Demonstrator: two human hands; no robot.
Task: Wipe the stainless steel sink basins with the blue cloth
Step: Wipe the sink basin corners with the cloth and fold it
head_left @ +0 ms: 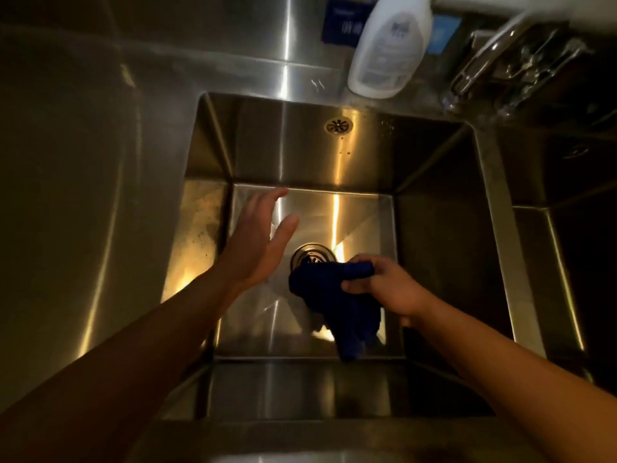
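Observation:
A deep stainless steel sink basin (pixel 300 155) fills the middle of the head view, with a round drain (pixel 309 257) in its floor. My right hand (pixel 387 289) grips a bunched dark blue cloth (pixel 340 305) just right of the drain; the cloth hangs down toward the basin's near wall and covers part of the drain. My left hand (pixel 257 242) hovers over the left side of the basin floor, fingers spread, holding nothing. A second basin (pixel 547 182) lies to the right, mostly dark.
A white plastic bottle (pixel 390 45) stands on the ledge behind the basin. A chrome faucet (pixel 500 58) sits at the upper right. A small overflow grille (pixel 339 125) is on the back wall. Steel counter (pixel 83 162) extends to the left.

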